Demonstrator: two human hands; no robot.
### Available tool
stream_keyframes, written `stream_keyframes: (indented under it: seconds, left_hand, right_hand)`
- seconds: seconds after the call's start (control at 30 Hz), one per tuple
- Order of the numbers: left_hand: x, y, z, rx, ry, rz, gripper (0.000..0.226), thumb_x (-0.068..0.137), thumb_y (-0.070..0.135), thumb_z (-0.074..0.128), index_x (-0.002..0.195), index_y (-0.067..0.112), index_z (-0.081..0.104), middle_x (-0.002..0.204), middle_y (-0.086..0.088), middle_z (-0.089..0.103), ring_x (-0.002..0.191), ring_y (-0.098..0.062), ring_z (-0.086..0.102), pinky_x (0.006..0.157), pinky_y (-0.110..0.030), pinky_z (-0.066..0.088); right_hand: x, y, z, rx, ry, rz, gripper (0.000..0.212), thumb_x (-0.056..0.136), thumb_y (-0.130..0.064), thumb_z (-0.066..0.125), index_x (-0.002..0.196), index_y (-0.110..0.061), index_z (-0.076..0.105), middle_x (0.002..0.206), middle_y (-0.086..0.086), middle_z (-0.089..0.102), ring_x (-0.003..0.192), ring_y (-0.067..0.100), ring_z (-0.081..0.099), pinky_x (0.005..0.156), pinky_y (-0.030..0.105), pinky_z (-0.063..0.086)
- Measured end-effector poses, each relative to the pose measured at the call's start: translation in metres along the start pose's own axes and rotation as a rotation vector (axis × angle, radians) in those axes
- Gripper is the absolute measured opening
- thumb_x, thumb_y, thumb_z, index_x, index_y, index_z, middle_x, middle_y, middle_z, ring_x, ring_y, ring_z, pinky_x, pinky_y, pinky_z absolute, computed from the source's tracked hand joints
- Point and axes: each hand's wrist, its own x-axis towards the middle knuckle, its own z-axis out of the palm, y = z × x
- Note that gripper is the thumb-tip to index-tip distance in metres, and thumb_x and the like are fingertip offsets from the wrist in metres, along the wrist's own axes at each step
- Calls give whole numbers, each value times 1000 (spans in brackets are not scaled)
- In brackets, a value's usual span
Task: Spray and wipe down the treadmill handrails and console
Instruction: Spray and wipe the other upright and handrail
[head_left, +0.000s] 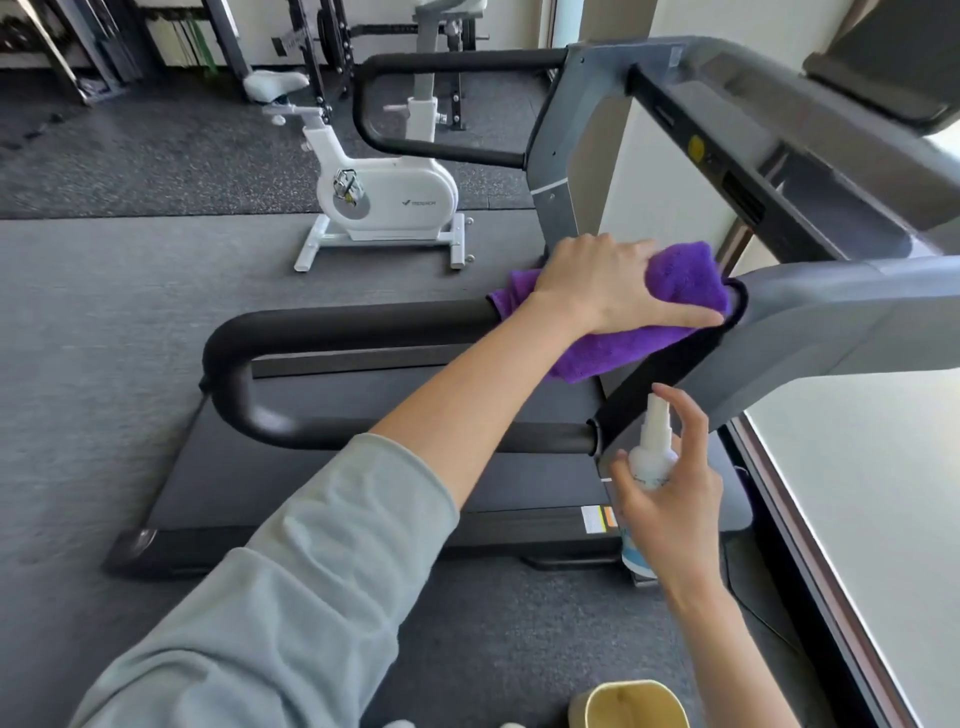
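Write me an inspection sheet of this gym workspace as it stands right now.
Surface: near handrail, black padded loop, partly under a cloth; treadmill deck below it.
Job's things: purple cloth draped over the rail where it meets the grey upright; spray bottle, white, nozzle upward; console not being touched.
Clutter: yellow-lined container at the bottom edge, contents not visible.
Grips: left hand presses the cloth onto the rail, fingers curled over it; right hand holds the bottle, forefinger raised by the nozzle.
Cables: nothing seen.
Surroundings: white exercise bike, far handrail, weight rack behind, frosted glass panel at right.
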Motion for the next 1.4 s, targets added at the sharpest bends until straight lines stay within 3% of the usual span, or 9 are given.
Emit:
stream_keyframes:
  seconds: [0.3, 0.5, 0.63, 0.77, 0.9, 1.03, 1.1, 1.23, 1.4]
  left_hand:
    - [-75, -100, -25, -4, 2, -125, 84, 59, 96, 43, 118, 39, 58, 100, -3, 70, 101, -30, 62, 75, -33, 33]
    - [-126, -157, -39, -16, 59, -202, 84, 48, 99, 44, 94, 30, 56, 87, 5, 67, 91, -30, 62, 73, -33, 33]
    - [-162, -198, -47, -83, 115, -358, 89, 45, 95, 41, 111, 37, 61, 97, -1, 71, 98, -33, 63, 79, -36, 41]
    - [-206, -221, -24, -636, 483, -739, 57, 51, 80, 59, 93, 40, 61, 86, 17, 67, 94, -18, 65, 84, -31, 50]
    - [-208, -196, -8, -749, 800, -822, 35, 62, 67, 68, 86, 44, 56, 90, 19, 65, 84, 1, 62, 83, -23, 50]
    - [-219, -170, 8, -882, 1175, -948, 35, 71, 55, 75, 97, 43, 55, 105, 15, 65, 100, -5, 63, 94, -28, 49]
    - [-220, -150, 14, -1097, 1322, -1081, 39, 81, 46, 74, 111, 36, 51, 112, 17, 62, 102, 4, 61, 93, -19, 48]
    - [-199, -121, 24, -1568, 1419, -1216, 46, 89, 43, 65, 125, 31, 38, 115, 21, 57, 101, 6, 61, 90, -20, 49]
    - [-166, -104, 32, -1752, 1350, -1226, 69, 86, 52, 65, 140, 27, 30, 132, 13, 54, 115, -5, 59, 100, -30, 47]
  right_hand:
    - [-21, -9, 18, 12, -56, -20, 69, 83, 2, 65, 124, -47, 42, 68, 8, 56, 49, 26, 48, 49, 44, 49]
    - [-24, -24, 33, 31, -115, -37, 76, 83, 3, 65, 121, -57, 39, 72, 9, 59, 52, 36, 52, 51, 51, 53]
    - [-24, -31, 44, 37, -141, -69, 74, 84, 4, 66, 126, -50, 39, 77, 1, 57, 53, 32, 53, 50, 48, 54]
    - [-26, -36, 60, 28, -153, -87, 72, 84, 5, 66, 128, -46, 39, 91, -14, 58, 54, 24, 53, 50, 40, 54]
    - [-26, -42, 73, 36, -202, -73, 72, 84, 4, 66, 127, -47, 40, 85, -12, 62, 54, 34, 55, 49, 52, 54]
    - [-29, -44, 74, 33, -225, -88, 72, 84, 4, 68, 128, -46, 40, 93, -9, 60, 54, 30, 57, 50, 49, 56]
    - [-29, -41, 73, 20, -227, -83, 72, 84, 4, 68, 128, -46, 40, 96, -11, 58, 54, 27, 57, 50, 48, 56]
    - [-32, -34, 69, 10, -239, -57, 73, 84, 3, 66, 127, -50, 39, 97, 2, 61, 57, 30, 59, 53, 49, 57]
    - [-32, -28, 58, 4, -255, 2, 75, 84, 2, 64, 119, -59, 40, 81, 3, 62, 56, 37, 58, 58, 50, 56]
